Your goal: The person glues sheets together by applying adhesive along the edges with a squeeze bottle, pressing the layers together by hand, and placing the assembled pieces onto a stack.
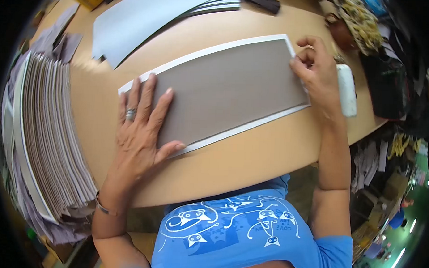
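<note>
A grey rectangular sheet with a white border [235, 82] lies at a slant on the table in front of me. My left hand [142, 117] rests flat on its left end, fingers spread, with a ring on one finger. At the right end, my right hand [316, 71] has its fingers curled and the thumb near the index finger, right at the sheet's edge. What those fingers pinch, if anything, is too small to make out. A white oblong object [347, 90] lies just right of my right wrist.
A tall stack of edge-on grey and white sheets [54, 133] stands at the left. Large pale sheets [143, 23] lie at the back, near a dark object [261, 2]. A brown round container [340, 32] and a black item [384, 85] sit at the right edge of the table [237, 158].
</note>
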`<state>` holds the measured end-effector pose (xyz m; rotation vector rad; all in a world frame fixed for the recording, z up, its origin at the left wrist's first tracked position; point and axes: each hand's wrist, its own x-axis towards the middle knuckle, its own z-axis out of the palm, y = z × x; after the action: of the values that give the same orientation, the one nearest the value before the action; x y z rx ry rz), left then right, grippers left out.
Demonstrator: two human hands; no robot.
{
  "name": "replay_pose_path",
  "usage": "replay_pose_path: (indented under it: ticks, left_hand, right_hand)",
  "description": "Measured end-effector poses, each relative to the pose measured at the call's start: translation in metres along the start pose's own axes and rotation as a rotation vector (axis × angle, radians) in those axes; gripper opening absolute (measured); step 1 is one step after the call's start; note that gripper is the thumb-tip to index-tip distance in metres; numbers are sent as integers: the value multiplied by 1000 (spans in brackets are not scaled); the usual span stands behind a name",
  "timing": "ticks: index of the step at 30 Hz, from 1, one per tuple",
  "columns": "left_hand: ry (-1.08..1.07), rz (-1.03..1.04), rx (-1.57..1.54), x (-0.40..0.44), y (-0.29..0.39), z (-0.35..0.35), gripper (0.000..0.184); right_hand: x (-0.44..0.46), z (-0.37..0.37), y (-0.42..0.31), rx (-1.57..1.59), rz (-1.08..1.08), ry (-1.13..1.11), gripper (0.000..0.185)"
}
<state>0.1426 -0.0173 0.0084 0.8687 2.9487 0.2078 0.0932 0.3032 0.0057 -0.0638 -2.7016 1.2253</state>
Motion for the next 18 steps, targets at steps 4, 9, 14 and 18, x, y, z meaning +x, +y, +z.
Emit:
replay_pose_path:
  ticks: [4, 9, 14, 18]
  left_hand:
    - [-20, -1, 30, -1, 1, -1, 83]
    - [-30, 2, 34, 0, 3, -2, 82]
    - [-46, -8, 59, 0, 7, -5, 80]
    - [-14, -1, 40, 1, 7, -4, 78]
  right_hand:
    - [-1, -1, -4, 91, 52, -32, 26]
    - [-2, -1, -4, -11, 12, -20, 27]
    - [-5, 3, -12, -411, -212, 75, 29]
    - [-12, 19, -24, -605, -534, 60, 34]
